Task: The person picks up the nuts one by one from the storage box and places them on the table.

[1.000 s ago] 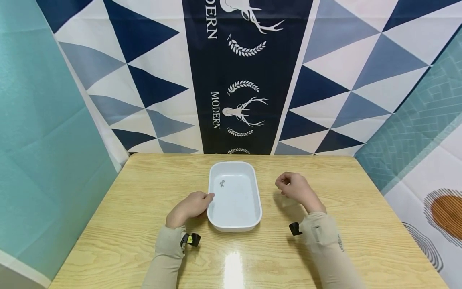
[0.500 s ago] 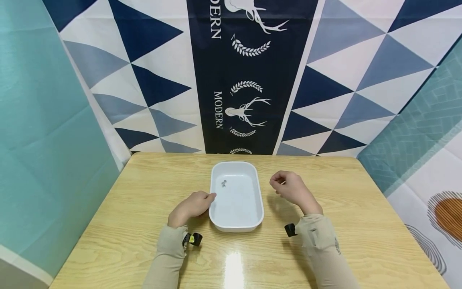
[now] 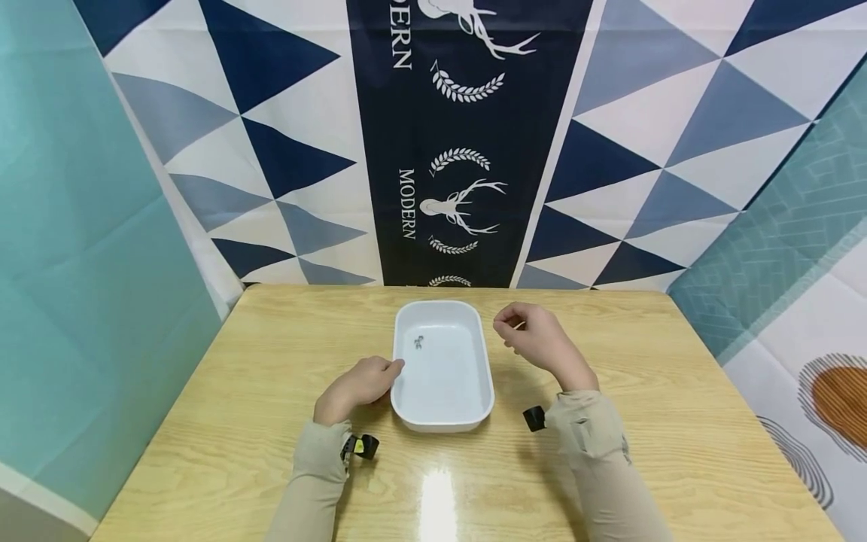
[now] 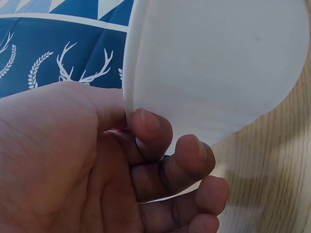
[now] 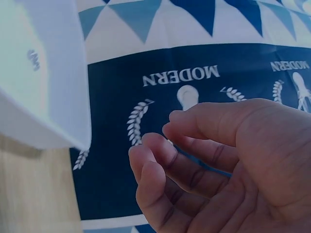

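A white rectangular tray (image 3: 443, 376) with deep walls and rounded corners stands on the table. My left hand (image 3: 359, 382) holds its left side, the thumb on the rim and the fingers curled against the outer wall, as the left wrist view shows. Several tiny grey pieces (image 5: 33, 59) lie inside near the tray's far left; their kind is too small to tell. Just right of the tray, raised above the table, my right hand (image 3: 538, 339) has thumb and forefinger brought together. A speck of a small pale thing (image 5: 170, 141) shows at those fingertips, mostly hidden by them.
The light wood table (image 3: 650, 421) extends on both sides of the tray. Behind its far edge hangs a patterned cloth (image 3: 460, 150) with a dark strip. Teal cloth (image 3: 88, 263) covers the left side, and another patterned cloth (image 3: 799, 339) borders the right.
My right hand has moved left and a little farther away, closer to the tray's right rim, with its fingers still pinched. The left hand and the tray keep their places.
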Demonstrator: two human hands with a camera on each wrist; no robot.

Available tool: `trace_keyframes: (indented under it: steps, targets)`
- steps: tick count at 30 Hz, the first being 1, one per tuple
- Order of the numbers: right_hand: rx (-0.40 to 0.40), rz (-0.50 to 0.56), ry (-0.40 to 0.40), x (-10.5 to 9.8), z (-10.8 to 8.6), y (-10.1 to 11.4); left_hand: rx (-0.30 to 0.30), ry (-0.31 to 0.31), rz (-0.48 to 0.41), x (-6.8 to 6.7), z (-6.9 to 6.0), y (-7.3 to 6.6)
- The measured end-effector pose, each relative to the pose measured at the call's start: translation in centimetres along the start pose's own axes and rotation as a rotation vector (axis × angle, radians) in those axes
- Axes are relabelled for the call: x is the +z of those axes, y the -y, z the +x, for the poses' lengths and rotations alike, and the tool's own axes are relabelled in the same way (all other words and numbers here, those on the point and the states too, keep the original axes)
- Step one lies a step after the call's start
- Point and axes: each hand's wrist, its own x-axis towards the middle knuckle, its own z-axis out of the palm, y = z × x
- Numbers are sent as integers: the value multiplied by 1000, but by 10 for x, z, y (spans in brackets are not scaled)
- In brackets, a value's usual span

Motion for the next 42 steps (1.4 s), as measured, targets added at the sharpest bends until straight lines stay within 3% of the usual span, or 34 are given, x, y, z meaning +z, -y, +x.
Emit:
trace_keyframes:
  steps: [10, 21, 30, 42]
  targets:
    - [-40, 33, -9, 1, 9, 30, 12, 0, 14, 0, 1, 0]
    - [-89, 59, 8, 5, 38, 52, 15, -7, 17, 0, 0, 1]
    - [-3, 92, 82, 18, 67, 41, 4, -13, 13, 1, 1, 3]
    - [91, 160, 136, 45, 85, 23, 19, -7, 27, 2, 1, 1]
